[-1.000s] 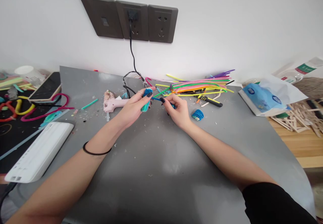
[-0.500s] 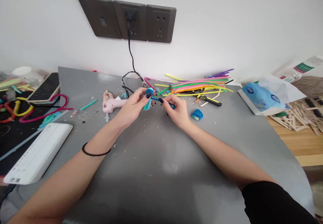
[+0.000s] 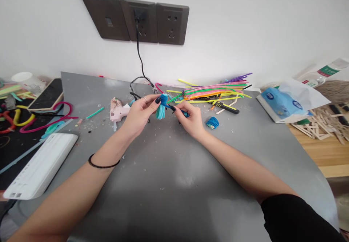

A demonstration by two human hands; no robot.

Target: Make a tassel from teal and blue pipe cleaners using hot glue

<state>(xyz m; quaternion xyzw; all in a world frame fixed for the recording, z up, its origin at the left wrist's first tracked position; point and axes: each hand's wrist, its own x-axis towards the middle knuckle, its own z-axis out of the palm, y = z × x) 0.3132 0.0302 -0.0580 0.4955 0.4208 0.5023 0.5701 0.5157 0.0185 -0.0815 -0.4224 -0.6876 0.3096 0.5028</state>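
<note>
plain white wall [image 3: 259, 24] with dark socket panel [image 3: 135, 16] behind a grey table [image 3: 169, 184]

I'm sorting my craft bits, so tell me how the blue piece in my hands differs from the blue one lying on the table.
The held blue piece is long and hangs upright, pinched by the left hand, with the right hand on a strand from it. The loose blue piece is squat and rounded, resting untouched on the grey table. Both are blue.

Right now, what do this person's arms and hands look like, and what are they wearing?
Both forearms are bare. The left hand has dark nail polish, a thin ring on one finger and a black band round the wrist. The right hand has dark nails too; a black sleeve covers the upper arm.
</note>
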